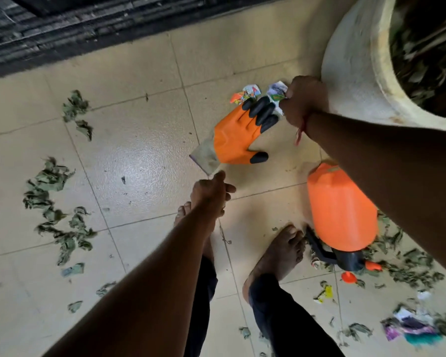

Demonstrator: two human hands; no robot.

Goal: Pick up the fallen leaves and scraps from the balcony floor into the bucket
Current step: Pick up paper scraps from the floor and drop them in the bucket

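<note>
Right hand: the right hand (304,101) is closed in a fist around a printed scrap (277,92), far right of centre, just beside the bucket wall.
Left hand: the left hand (211,193) hangs near the middle, fingers curled, thumb at the corner of the glove cuff; I cannot tell whether it pinches the cuff or only touches it.
Glove: an orange glove (236,136) with black fingertips lies between the two hands, its fingers pointing far right toward the held scrap, its grey cuff toward the left hand.
More paper: a second bit of paper (245,94) lies at the glove's fingertips, just left of the held scrap.
Bucket: a large pale bucket (355,73) stands at the far right, with dark leaves inside.
Sprayer: an orange sprayer (343,210) lies on its side on the right, partly under the right forearm.
Feet: two bare feet (278,251) stand near the centre on the floor (139,155), a surface of cream tiles.
Leaves: dry green leaves (54,204) are strewn on the left, with more around the sprayer on the right.
Litter: a yellow wrapper (325,293) and torn purple-and-white papers (410,325) lie near right among the leaves.
</note>
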